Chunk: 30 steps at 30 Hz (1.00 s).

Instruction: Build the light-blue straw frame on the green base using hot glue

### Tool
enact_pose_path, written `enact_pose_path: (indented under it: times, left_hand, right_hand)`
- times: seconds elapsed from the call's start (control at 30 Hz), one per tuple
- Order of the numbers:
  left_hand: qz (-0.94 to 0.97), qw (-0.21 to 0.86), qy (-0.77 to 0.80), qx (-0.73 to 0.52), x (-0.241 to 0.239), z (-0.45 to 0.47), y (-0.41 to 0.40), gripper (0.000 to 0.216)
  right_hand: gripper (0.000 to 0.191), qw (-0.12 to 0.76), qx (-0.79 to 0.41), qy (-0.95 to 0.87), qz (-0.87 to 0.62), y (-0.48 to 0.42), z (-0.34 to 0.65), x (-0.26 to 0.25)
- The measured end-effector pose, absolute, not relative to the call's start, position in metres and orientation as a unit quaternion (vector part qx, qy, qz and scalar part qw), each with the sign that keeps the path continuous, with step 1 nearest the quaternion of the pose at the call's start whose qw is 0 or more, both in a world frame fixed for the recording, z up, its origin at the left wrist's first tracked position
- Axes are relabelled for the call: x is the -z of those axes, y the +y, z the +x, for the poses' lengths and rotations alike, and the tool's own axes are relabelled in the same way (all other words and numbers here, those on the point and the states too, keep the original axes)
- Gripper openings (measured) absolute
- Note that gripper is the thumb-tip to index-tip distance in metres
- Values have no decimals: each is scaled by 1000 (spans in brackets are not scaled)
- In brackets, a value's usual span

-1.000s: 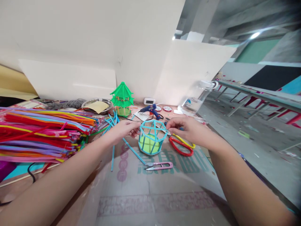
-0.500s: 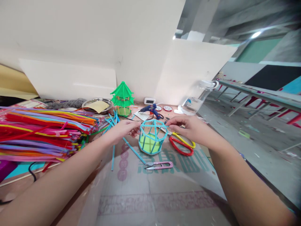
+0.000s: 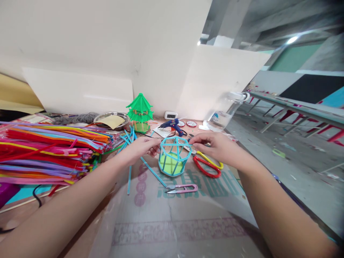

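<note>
A blue pipe-cleaner frame (image 3: 173, 157) with many sides and a yellow-green base stands between my hands. At its upper left edge, my left hand (image 3: 146, 147) pinches the rim with curled fingers. My right hand (image 3: 212, 143) closes thumb and fingertips on the upper right corner of the rim. Just in front lie pink thread snips (image 3: 184, 188), blades pointing left. Red-and-yellow handled scissors (image 3: 208, 165) rest under and beside my right hand. Loose blue pipe cleaners (image 3: 153, 171) lie near my left hand.
Bundles of coloured pipe cleaners (image 3: 40, 154) fill the left side. Behind stand a green pagoda model (image 3: 140, 113), a blue glue gun (image 3: 172, 124), a small digital timer (image 3: 171, 115) and a clear jar (image 3: 223, 111). A metal dish (image 3: 124, 118) holds yellow paper.
</note>
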<state>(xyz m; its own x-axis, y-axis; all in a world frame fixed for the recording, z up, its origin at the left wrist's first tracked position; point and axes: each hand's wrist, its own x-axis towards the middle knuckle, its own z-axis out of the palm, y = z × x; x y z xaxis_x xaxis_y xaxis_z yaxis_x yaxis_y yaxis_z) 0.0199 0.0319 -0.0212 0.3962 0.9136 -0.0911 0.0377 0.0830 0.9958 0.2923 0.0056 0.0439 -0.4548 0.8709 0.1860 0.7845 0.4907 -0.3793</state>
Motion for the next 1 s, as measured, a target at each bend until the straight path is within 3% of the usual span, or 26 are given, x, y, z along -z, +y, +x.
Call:
enact_pose_path:
  times: [0.7, 1.0]
  left_hand:
    - [616, 574, 413, -348, 21, 18, 32, 41]
    - [638, 556, 415, -335, 20, 16, 30, 37]
  right_hand:
    - [20, 149, -96, -856, -485, 6, 292, -42]
    - [11, 153, -148, -854, -474, 2, 289, -44]
